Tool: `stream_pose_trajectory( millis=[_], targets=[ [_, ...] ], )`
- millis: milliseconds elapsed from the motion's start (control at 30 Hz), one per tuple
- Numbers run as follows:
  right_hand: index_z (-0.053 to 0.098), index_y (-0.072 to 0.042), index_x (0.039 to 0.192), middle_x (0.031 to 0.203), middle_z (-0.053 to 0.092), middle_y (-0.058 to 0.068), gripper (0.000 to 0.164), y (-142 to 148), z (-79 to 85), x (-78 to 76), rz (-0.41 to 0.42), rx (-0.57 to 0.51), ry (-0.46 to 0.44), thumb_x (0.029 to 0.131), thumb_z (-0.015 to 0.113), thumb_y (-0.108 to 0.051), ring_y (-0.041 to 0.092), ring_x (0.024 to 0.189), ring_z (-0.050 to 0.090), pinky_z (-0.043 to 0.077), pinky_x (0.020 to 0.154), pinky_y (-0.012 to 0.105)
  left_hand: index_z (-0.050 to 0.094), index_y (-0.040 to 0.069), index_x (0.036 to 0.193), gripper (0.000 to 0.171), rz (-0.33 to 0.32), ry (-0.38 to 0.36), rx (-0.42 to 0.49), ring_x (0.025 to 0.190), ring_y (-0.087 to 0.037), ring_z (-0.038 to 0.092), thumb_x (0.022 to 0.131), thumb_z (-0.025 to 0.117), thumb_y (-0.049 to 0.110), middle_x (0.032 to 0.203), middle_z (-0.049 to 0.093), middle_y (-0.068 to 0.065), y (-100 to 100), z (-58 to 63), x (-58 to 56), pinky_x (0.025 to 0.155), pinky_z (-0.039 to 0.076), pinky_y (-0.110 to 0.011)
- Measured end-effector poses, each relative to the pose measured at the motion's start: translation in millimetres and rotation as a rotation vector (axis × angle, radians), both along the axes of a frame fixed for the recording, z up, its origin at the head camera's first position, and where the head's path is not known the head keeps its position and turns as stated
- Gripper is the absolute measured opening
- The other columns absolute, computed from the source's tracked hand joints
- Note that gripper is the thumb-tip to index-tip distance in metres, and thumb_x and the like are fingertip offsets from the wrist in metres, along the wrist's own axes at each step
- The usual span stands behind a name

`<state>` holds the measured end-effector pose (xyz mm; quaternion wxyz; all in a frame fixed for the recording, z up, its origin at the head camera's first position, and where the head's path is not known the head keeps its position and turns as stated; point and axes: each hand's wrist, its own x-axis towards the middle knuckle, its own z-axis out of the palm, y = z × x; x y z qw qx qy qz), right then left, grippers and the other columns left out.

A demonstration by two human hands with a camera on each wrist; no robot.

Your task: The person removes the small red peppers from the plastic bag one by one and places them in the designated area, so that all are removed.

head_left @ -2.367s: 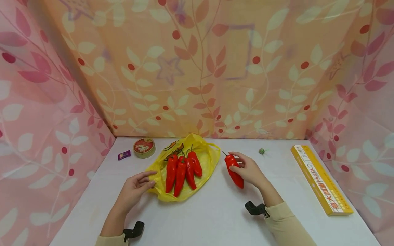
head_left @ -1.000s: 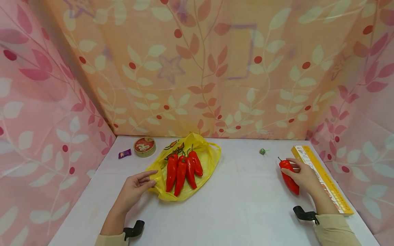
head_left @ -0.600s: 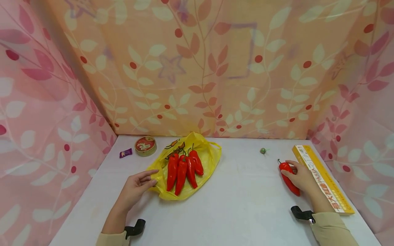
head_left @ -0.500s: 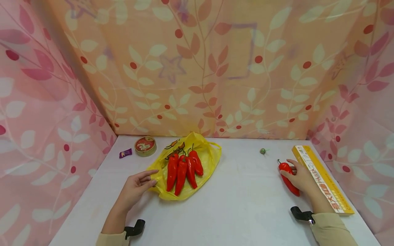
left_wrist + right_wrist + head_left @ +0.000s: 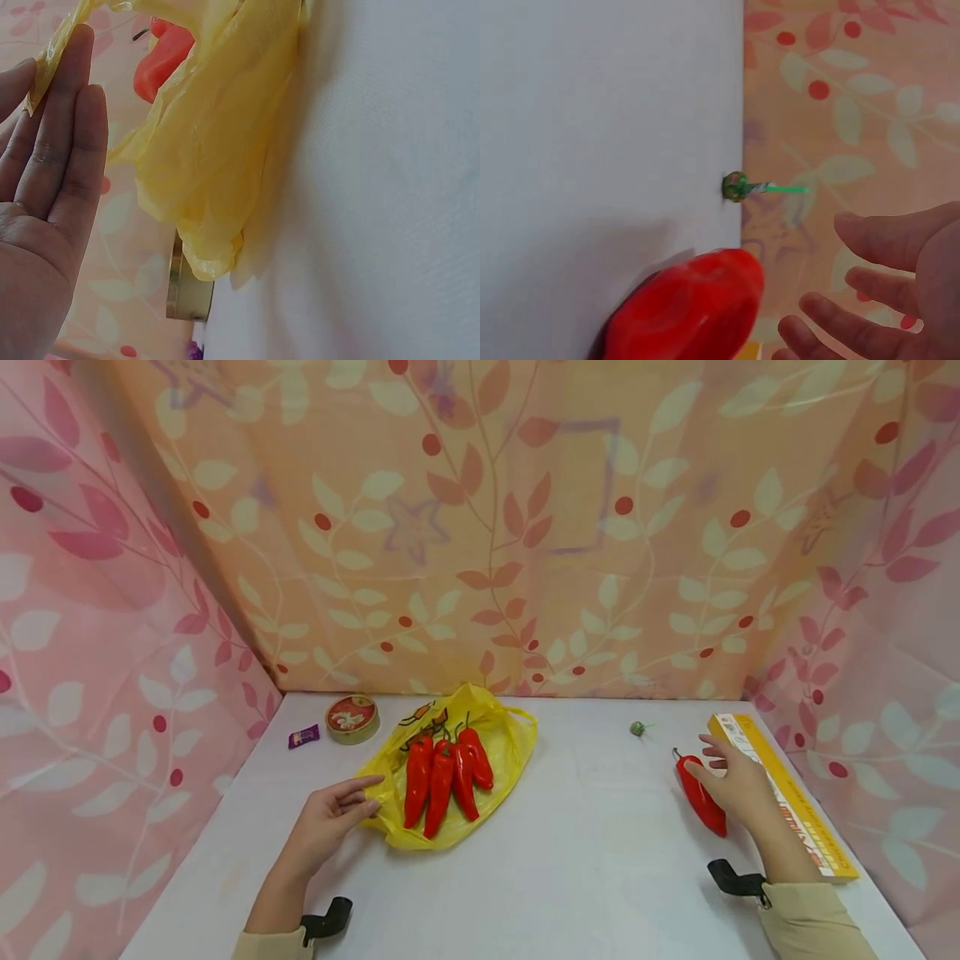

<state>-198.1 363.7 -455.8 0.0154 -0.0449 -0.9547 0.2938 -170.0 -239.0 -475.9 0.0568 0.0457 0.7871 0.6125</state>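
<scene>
My left hand (image 5: 333,818) pinches the left edge of a yellow plastic bag (image 5: 390,835); the left wrist view shows the bag's film (image 5: 49,64) between thumb and fingers. Several red peppers (image 5: 440,789) with dark stems lie in the spread bag. At the right, a single red pepper (image 5: 701,797) lies on the white table. Just above and beside it my right hand (image 5: 738,781) has its fingers spread and holds nothing. In the right wrist view a gap shows between those fingers and the pepper (image 5: 690,307).
A yellow and white pasta box (image 5: 795,810) lies right of the right hand, partly behind its wrist. A green wrapped lollipop (image 5: 637,728) is at the back. A round tin (image 5: 352,719) and a small purple wrapped sweet (image 5: 303,737) sit at the back left. Patterned cloth (image 5: 480,568) encloses the table.
My right hand carried the pepper from beside the bag to the right, set it on the table and has let go of it. The left hand has stayed at the bag's edge.
</scene>
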Motion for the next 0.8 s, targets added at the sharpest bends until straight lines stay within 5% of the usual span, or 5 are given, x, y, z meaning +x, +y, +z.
stream_pose_trajectory(
  millis=[533,667,800],
  targets=[
    [0.048,-0.01,0.148,0.131,0.063,0.022,0.062,-48.0,28.8,10.1,0.13,-0.097,0.189,0.098,0.065,-0.042,0.041,0.114,0.064,0.062,0.083,0.046,0.064,0.006,0.135,0.043,0.006,0.005,0.013,0.091,-0.015,0.073,0.094,0.072,0.017,0.107,0.072,-0.017,-0.8,-0.4,1.3,0.088,0.06,-0.036],
    [0.052,-0.012,0.145,0.126,0.067,0.017,0.057,-63.5,26.3,9.1,0.163,-0.122,0.236,0.096,0.07,-0.036,0.035,0.11,0.067,0.059,0.081,0.026,0.064,0.006,0.135,0.043,0.004,0.005,0.014,0.09,-0.016,0.073,0.094,0.073,0.017,0.107,0.072,-0.017,-0.5,-0.9,1.1,0.088,0.06,-0.036],
    [0.056,-0.013,0.142,0.123,0.069,0.012,0.054,-78.4,22.0,5.9,0.192,-0.146,0.267,0.094,0.073,-0.031,0.029,0.107,0.069,0.054,0.079,0.018,0.064,0.006,0.135,0.043,0.002,0.004,0.009,0.09,-0.016,0.073,0.094,0.073,0.017,0.108,0.071,-0.018,-0.3,-0.6,1.0,0.088,0.06,-0.036]
  ],
)
